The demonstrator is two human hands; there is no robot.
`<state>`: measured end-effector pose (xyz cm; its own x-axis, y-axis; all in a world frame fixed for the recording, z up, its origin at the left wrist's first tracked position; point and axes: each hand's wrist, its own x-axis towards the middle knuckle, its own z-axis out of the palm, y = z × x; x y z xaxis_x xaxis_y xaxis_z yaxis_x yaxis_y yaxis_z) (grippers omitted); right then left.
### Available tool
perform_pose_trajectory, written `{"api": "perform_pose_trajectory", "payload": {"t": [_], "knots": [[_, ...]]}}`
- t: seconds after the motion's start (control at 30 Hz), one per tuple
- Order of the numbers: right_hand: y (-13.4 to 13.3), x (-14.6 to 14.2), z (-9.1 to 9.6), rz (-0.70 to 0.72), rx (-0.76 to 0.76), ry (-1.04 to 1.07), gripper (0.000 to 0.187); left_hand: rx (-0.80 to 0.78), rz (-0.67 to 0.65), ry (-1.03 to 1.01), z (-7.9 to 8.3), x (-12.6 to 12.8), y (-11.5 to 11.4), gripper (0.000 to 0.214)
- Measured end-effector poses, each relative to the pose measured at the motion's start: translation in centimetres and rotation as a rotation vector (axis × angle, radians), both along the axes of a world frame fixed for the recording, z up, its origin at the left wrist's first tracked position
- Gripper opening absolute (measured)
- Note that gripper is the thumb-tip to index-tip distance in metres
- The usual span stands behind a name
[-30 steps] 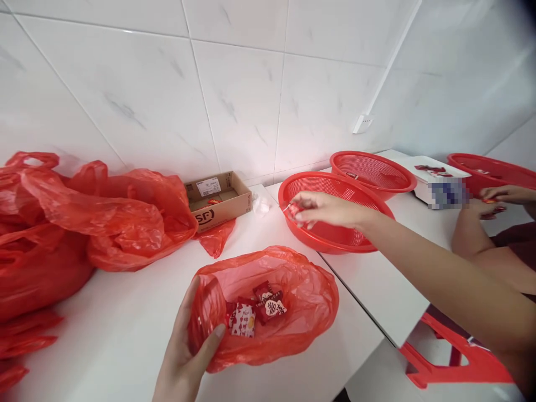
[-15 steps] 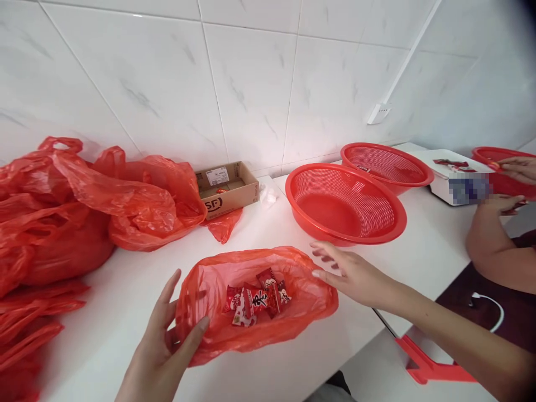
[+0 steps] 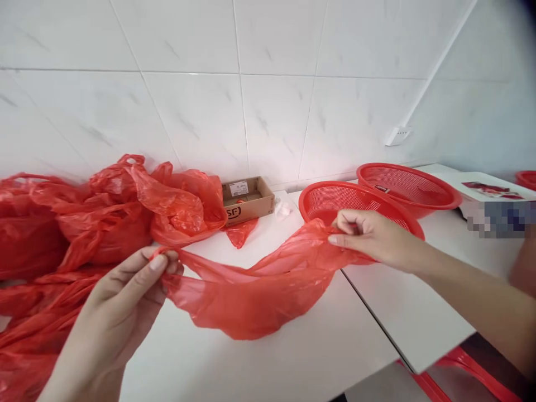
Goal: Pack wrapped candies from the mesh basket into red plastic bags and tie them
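A thin red plastic bag [image 3: 251, 301] is stretched out sideways between my two hands, its middle sagging just over the white table. My left hand [image 3: 129, 296] pinches one end between thumb and fingers. At the other end my right hand [image 3: 368, 234] grips the gathered plastic, in front of a red perforated basin [image 3: 326, 195]. The bag's walls hide whatever lies inside.
Several full red plastic bags [image 3: 104, 218] are heaped along the wall at left. Behind the bag stands a small cardboard box [image 3: 251, 209]. A second red basin [image 3: 410, 187] and a white scale with red packets [image 3: 489, 190] stand at right. The table [image 3: 188, 357] has a seam.
Both hands have closed on the bag's ends and pulled it long and narrow. Its open mouth has drawn together, and the candy packets inside are out of sight. The view has shifted left.
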<state>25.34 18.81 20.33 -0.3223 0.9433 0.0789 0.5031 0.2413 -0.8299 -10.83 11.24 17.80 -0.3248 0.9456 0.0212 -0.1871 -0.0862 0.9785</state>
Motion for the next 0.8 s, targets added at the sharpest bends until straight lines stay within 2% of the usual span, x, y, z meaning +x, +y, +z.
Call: {"api": "perform_pose_trajectory", "payload": {"t": [0.07,0.13,0.27,0.3,0.37,0.43,0.5,0.6,0.7,0.8], "knots": [[0.6,0.0,1.6,0.015,-0.016,0.055,0.038,0.050,-0.008,-0.013,1.3,0.8,0.6,0.042],[0.8,-0.3,3.2,-0.011,0.021,0.094,0.031,0.094,-0.061,0.033,1.8,1.4,1.0,0.047],[0.7,-1.6,5.0,-0.078,0.236,0.076,0.017,0.124,-0.190,0.315,2.3,1.6,1.3,0.070],[0.6,-2.0,5.2,-0.056,0.260,0.064,0.014,0.116,-0.193,0.398,2.5,1.5,1.4,0.066],[0.4,-3.0,5.6,0.005,0.284,0.026,0.010,0.104,-0.170,0.533,3.0,1.1,1.5,0.044],[0.3,-3.9,6.2,0.001,0.342,0.031,0.007,0.086,-0.156,0.600,3.5,0.4,1.9,0.026],[0.3,-4.7,6.8,-0.033,0.412,0.079,0.008,0.080,-0.185,0.553,3.8,-0.2,2.5,0.024],[0.6,-5.7,7.7,0.022,0.390,0.094,0.009,0.133,-0.244,0.384,4.3,-0.3,3.5,0.025],[1.0,-6.5,7.9,0.052,0.387,0.131,0.010,0.230,-0.308,0.298,4.9,0.7,4.4,0.023],[1.1,-7.8,7.6,0.113,0.408,0.143,0.010,0.280,-0.475,0.346,5.4,2.3,5.0,0.025]]}}
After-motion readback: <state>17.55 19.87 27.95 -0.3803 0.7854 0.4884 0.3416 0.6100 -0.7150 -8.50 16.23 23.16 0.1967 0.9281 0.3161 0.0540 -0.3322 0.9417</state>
